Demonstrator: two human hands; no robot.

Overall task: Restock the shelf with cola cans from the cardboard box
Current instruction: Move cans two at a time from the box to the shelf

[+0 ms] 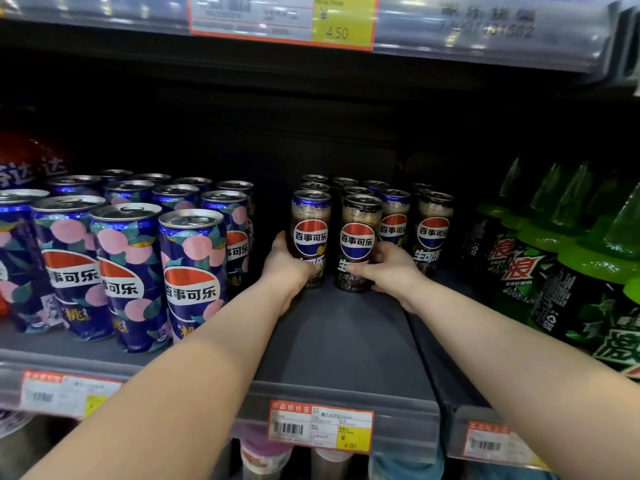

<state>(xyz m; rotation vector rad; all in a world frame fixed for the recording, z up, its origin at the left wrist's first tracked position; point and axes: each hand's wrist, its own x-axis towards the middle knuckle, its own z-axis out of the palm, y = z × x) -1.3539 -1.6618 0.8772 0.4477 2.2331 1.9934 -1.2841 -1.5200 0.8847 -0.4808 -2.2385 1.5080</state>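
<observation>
on the shelf (pixel 346 341), my left grip (pixel 289 263) curls round the left cola can (pixel 310 233), right grip (pixel 389 268) round the right cola can (pixel 360 237); both cans upright, side by side between the grips, stocked rows (pixel 433 230) just beyond them.

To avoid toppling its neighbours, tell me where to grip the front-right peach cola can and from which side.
Probably round the mid-body of the peach can, from the front: it stands upright in the front row, face unobstructed, cans crowding left and rear.
</observation>
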